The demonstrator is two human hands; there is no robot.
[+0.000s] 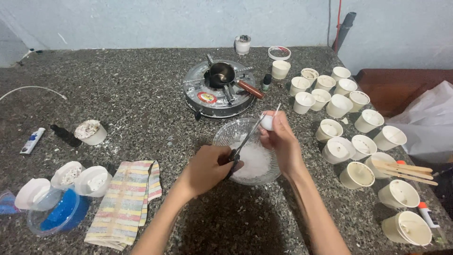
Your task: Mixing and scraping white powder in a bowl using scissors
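Over glass bowl [226, 137] | white wax lump [267, 123] pinched, right fingers [278, 127]

The left hand [207, 167] covers the handles of the scissors [245, 141], and the right hand [281, 139] hides most of the small white piece [267, 123] held above the glass bowl [224, 134]. Left of the bowl, the blue-filled clear container [59, 215] is partly covered by white cups. Right of the bowl, the white plastic bag [432, 123] is cut off by the frame edge.
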